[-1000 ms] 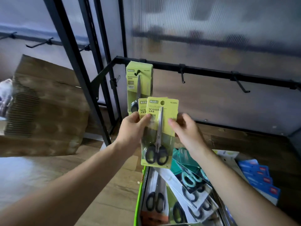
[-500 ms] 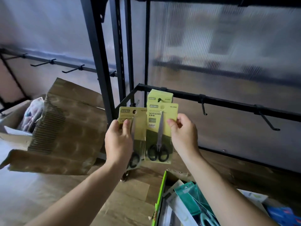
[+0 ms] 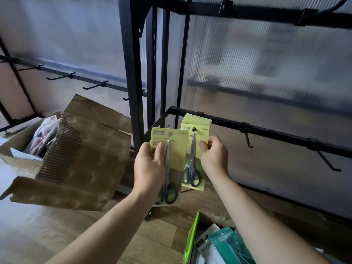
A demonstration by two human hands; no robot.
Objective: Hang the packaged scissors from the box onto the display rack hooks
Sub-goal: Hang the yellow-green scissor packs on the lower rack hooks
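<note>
My left hand [image 3: 148, 168] grips a yellow-green card pack of black-handled scissors [image 3: 169, 155], held upright with its hang hole free of any hook. My right hand [image 3: 214, 156] pinches a second scissors pack [image 3: 194, 166] by its right edge; that pack's hole sits over a hook tip [image 3: 194, 129] on the low black rack bar [image 3: 276, 133]. A stack of like packs [image 3: 196, 120] hangs on the same hook behind it. The green-edged box [image 3: 191, 242] with more packaged scissors lies at the bottom right.
Two bare hooks [image 3: 248, 140] [image 3: 326, 161] stick out of the same bar to the right. Black rack uprights [image 3: 131, 73] stand just left of the hands. An open cardboard carton [image 3: 76, 155] sits on the wooden floor at left, below another bar of bare hooks [image 3: 95, 85].
The hands separated, each taking one pack. My right hand carried its pack up onto the hook in front of the hanging stack. The view tilted upward, showing less of the box.
</note>
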